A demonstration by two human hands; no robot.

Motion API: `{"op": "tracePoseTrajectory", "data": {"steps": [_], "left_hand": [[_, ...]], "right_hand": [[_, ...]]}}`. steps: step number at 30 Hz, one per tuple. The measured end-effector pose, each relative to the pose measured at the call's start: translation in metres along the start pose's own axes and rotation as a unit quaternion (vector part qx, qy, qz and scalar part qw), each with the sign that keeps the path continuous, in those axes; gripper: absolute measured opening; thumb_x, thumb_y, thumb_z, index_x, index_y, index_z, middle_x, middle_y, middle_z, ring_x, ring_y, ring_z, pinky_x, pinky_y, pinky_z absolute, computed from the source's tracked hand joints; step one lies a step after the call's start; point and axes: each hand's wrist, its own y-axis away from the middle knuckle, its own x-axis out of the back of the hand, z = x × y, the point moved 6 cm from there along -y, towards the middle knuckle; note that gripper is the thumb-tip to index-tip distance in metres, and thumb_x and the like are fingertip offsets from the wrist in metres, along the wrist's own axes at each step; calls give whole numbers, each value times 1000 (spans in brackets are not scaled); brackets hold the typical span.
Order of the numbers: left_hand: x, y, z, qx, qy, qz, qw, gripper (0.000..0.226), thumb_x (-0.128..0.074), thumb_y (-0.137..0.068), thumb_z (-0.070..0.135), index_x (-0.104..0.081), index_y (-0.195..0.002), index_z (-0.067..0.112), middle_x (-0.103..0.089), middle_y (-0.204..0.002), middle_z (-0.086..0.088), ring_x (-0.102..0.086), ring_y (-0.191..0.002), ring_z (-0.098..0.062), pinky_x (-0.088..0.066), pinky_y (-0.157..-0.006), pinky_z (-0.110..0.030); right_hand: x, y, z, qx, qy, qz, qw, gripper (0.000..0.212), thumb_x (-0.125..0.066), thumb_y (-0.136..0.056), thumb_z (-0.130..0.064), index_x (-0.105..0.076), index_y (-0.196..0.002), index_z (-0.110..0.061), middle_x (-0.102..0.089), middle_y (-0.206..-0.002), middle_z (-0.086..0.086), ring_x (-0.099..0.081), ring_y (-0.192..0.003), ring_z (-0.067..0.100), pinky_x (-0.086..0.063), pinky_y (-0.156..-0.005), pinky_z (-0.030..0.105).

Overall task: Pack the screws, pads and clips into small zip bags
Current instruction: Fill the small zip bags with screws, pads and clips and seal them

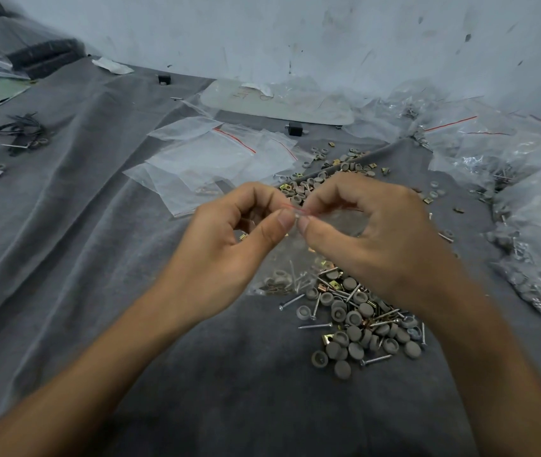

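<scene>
Here both hands meet at the mouth of one small zip bag (pixel 290 258), which hangs between them just above the grey cloth (pixel 98 258). The left hand (pixel 229 232) and the right hand (pixel 368 232) each pinch the red-lined seal strip between thumb and forefinger, with the thumb tips almost touching at the middle of the strip. That grip suits closing. Holding the top edge taut lets the load sink to the bottom, away from the zip, so nothing jams the track. Through the clear film a cluster of small parts shows at the bag's lower end, so the filling looks done. Whether the seal is pressed shut or only partly so is hard to tell, as the fingers cover it. Both wrists are raised off the cloth, the spare fingers curl loosely out of the way, and the forearms converge from the lower corners. Just under the bag lies a loose pile of grey pads (pixel 355 349), screws (pixel 376 359) and brass-coloured clips (pixel 327 339), within easy reach for another batch. Empty bags (pixel 216 159) wait beyond the left hand, and filled bags (pixel 532 199) are heaped at the right, well apart.
</scene>
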Motion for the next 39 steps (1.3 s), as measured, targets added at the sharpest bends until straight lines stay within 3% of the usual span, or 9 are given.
{"op": "tracePoseTrajectory", "data": {"steps": [4,7,12,16,19,25,28,35,39], "left_hand": [[-1,0,3,-12,-3,-1,1000,5,-64,-93,24,-65,-91,29,-67,-87,-7,-57,-77,-30,-46,-70,-31],[-2,1,5,-20,-12,-2,1000,6,-64,-93,23,-64,-91,29,-68,-89,-7,-60,-82,-34,-49,-73,-35],[4,-1,6,-20,-19,0,1000,4,-63,-93,26,-63,-91,29,-63,-81,13,-56,-76,-6,-46,-73,-19],[3,-2,2,-6,-17,-1,1000,3,-62,-93,26,-62,-90,27,-60,-77,16,-52,-72,0,-43,-69,-15],[2,-1,-1,4,-8,-4,1000,3,-61,-93,27,-62,-90,26,-60,-76,19,-50,-69,3,-42,-67,-12],[7,-3,-2,0,-7,0,1000,6,-63,-92,34,-64,-90,29,-64,-81,16,-57,-77,-3,-47,-72,-20],[9,-3,-3,-3,-13,8,1000,3,-64,-94,29,-65,-90,28,-64,-83,11,-58,-78,-8,-49,-73,-25],[19,-6,-5,-16,-19,35,999,4,-64,-95,26,-65,-92,28,-60,-79,7,-52,-72,-8,-45,-65,-20],[22,-6,-8,-8,-24,50,998,5,-64,-95,28,-66,-90,30,-59,-78,3,-51,-72,-10,-44,-64,-25]], "right_hand": [[0,1,-4,2,6,7,1000,8,-75,-82,-27,-69,-80,-23,-66,-76,-14,-63,-77,8,-45,-68,15],[2,0,-8,10,29,28,999,9,-75,-78,-28,-69,-77,-21,-66,-74,-14,-62,-74,8,-46,-68,18],[13,-1,-4,9,51,50,997,6,-70,-74,-30,-68,-71,-25,-66,-69,-15,-62,-69,7,-45,-64,13],[12,-2,3,8,100,21,995,11,-61,-74,-42,-63,-73,-31,-64,-71,-17,-61,-68,7,-46,-63,18],[3,-3,8,15,87,-5,996,7,-71,-79,-29,-64,-80,-29,-64,-75,-16,-60,-69,8,-44,-62,15],[10,0,8,23,-5,51,998,4,-73,-79,-15,-71,-76,-17,-67,-73,-13,-63,-66,9,-45,-58,11],[10,-1,7,30,33,52,998,2,-72,-77,-18,-71,-75,-16,-67,-73,-14,-62,-66,8,-44,-59,11],[28,0,24,-6,38,69,997,8,-68,-76,-29,-69,-74,-21,-66,-68,-13,-58,-61,7,-46,-55,18],[35,1,27,-10,38,80,996,4,-70,-77,-23,-70,-74,-20,-66,-68,-14,-59,-61,7,-50,-56,22]]}}
